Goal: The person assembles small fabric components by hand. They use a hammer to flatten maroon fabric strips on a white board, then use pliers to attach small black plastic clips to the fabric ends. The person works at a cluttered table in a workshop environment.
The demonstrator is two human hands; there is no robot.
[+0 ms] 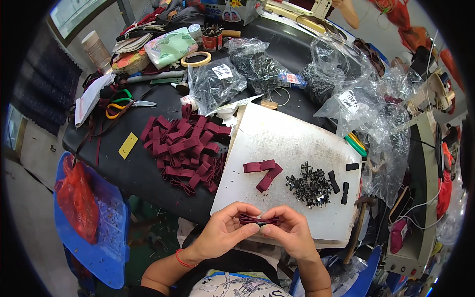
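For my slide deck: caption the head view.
Both hands, left hand and right hand, pinch a folded maroon strap over a white board.

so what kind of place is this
Probably a small craft or assembly workshop: a heap of maroon strap pieces, a pile of small black metal clips on a white work board, and both hands pinching a folded maroon strap.

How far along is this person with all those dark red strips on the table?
Two folded dark red strips lie on the white board, apparently done. In hand: the left hand and right hand pinch another strip between them. Left: a big pile of strips on the black table, plus a heap of small metal clips. It looks like an early stage.
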